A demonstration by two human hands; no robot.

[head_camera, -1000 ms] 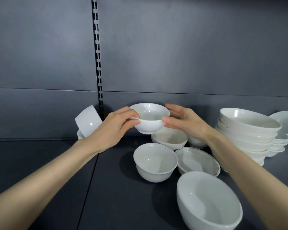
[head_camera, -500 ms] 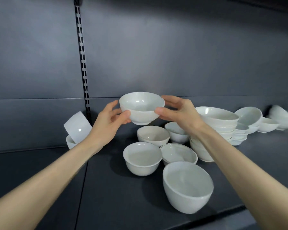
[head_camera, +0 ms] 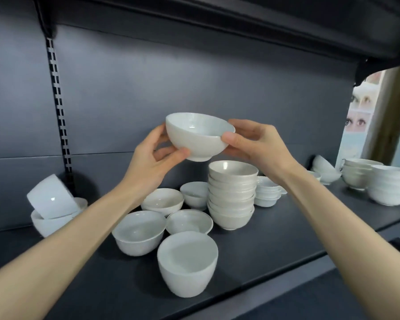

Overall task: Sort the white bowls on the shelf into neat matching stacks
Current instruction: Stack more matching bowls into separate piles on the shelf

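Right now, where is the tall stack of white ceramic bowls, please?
In the head view, the tall stack of white ceramic bowls stands right of centre on the dark shelf, below the held white bowl.

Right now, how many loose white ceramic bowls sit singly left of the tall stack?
5: wide back bowl, small back bowl, rounded middle bowl, shallow rimmed bowl, deep front bowl. The left forearm may hide others.

a slotted rail point(head_camera: 60, 112) climbs the grey back panel point(head_camera: 194, 77); eye pictures point(head_camera: 358, 121) hang far right.
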